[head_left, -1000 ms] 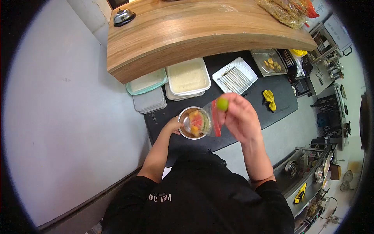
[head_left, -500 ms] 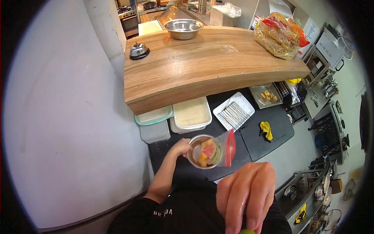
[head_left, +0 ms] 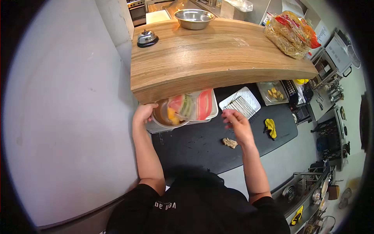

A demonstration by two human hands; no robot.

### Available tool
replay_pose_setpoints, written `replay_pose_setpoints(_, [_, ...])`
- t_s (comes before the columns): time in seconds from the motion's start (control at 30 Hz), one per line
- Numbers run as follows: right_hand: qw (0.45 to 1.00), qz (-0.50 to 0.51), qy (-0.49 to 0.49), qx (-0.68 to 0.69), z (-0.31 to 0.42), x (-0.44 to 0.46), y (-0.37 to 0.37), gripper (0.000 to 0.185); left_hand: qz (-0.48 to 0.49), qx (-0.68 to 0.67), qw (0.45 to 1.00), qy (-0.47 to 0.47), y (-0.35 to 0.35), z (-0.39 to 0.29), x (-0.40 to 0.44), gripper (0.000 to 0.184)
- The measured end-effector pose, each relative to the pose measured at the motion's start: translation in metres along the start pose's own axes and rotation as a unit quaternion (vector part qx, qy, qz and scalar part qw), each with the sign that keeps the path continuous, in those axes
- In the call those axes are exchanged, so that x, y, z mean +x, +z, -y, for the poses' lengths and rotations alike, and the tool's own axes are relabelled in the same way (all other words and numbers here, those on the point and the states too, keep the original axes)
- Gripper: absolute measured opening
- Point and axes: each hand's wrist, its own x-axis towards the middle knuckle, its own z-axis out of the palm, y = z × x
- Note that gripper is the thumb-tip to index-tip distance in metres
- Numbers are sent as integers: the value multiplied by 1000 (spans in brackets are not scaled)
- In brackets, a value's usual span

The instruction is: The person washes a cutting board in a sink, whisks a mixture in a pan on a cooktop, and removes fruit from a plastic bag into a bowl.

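My left hand (head_left: 144,114) grips the rim of a metal bowl (head_left: 159,117) on the left, under the wooden shelf's edge. In the bowl leans a clear zip bag (head_left: 196,105) with a red strip, holding orange, pink-red and green fruit pieces. My right hand (head_left: 238,125) is above the black table, its fingers pinched together around something small and pinkish that I cannot make out. Just beyond those fingers lies a white tray (head_left: 249,99) with metal skewers (head_left: 238,107). A crumpled beige lump (head_left: 230,142) rests on the table below my right hand.
The wooden shelf (head_left: 218,50) overhangs the black table (head_left: 194,150), carrying a service bell (head_left: 147,38), a steel bowl (head_left: 194,24) and a bagged bundle (head_left: 290,39). A metal tray (head_left: 272,100) with yellow pieces and a yellow-black cloth (head_left: 270,128) are on the right. A wall borders the left.
The bowl and bag have moved left and away from me, over the stacked containers. My right hand has gone from close to the camera, with something green, down to the skewer tray. The beige lump now shows.
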Motion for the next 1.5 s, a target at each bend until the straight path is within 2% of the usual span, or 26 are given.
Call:
replay_pose_setpoints(0.03, [999, 21, 39, -16, -17, 2, 0, 26, -16, -5, 1000, 26, -5, 2, 7, 22])
replay_pose_setpoints(0.1, [997, 57, 53, -15, -41, 3, 3, 26, -31, -8, 998, 47, -9, 11, 31, 22])
replay_pose_setpoints(0.13, [991, 93, 81, -45, -48, 2, 5, 26, -91, -60, 976, 186, -8, 19, 48, 23])
replay_pose_setpoints(0.17, [983, 127, 111, -74, -55, 0, 6, 26, -139, -92, 931, 325, -7, 28, 65, 23])
replay_pose_setpoints(0.2, [981, 139, 132, -46, -62, -1, 6, 26, -157, -102, 901, 391, -8, 28, 79, 23])
replay_pose_setpoints(0.27, [977, 137, 160, -31, -79, -1, 3, 26, -177, -98, 885, 419, -9, 24, 92, 24])
replay_pose_setpoints(0.4, [962, 149, 227, 11, -111, -8, -11, 27, -173, -28, 930, 321, -13, 10, 110, 25])
replay_pose_setpoints(0.5, [951, 153, 265, 41, -123, -12, -14, 27, -170, -7, 938, 302, -17, 3, 117, 25])
replay_pose_setpoints(0.77, [943, 159, 286, 60, -150, -28, -29, 27, -180, 18, 939, 292, -21, -2, 123, 27])
replay_pose_setpoints(0.93, [926, 134, 349, 50, -170, -44, -49, 24, -195, 25, 936, 293, -28, -3, 119, 28])
replay_pose_setpoints(1.07, [924, 109, 361, 64, -205, -50, -75, 26, -238, 30, 921, 307, -26, 0, 105, 29])
replay_pose_setpoints(1.17, [918, 51, 375, 121, -234, -43, -102, 24, -343, 7, 876, 339, 2, 17, 60, 29])
replay_pose_setpoints(1.27, [928, -124, 349, 46, -249, -30, -124, 20, -436, -41, 829, 349, 31, 37, 7, 34])
replay_pose_setpoints(1.3, [926, -128, 351, 51, -257, -25, -134, 20, -431, -38, 830, 351, 39, 40, 1, 34])
replay_pose_setpoints(1.37, [927, -218, 295, 77, -293, -9, -162, 22, -445, -103, 830, 320, 52, 48, -10, 32])
replay_pose_setpoints(1.43, [901, -296, 266, 171, -314, 7, -191, 26, -446, -85, 832, 319, 67, 60, -17, 29])
replay_pose_setpoints(1.5, [883, -332, 244, 223, -325, 29, -218, 38, -444, -69, 833, 323, 84, 61, -21, 26])
